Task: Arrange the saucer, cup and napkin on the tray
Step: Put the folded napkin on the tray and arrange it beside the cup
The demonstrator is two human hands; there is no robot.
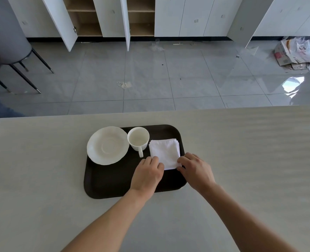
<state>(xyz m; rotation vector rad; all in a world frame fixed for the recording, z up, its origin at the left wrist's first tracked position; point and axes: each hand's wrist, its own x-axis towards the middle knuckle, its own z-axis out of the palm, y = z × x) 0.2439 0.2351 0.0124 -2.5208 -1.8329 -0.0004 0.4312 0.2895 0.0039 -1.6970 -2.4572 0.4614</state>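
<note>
Saucer (pixel 107 145), cup (pixel 138 139), napkin (pixel 164 152) all on tray (pixel 114 179). Left hand (pixel 147 174), right hand (pixel 196 170) curled at napkin's near corners, apparently pinching; squaring left.

No legible text anywhere.

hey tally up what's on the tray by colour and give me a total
White: 3, the saucer, the cup and the folded napkin.
Dark brown: 1, the tray itself.
Total: 4.
</note>
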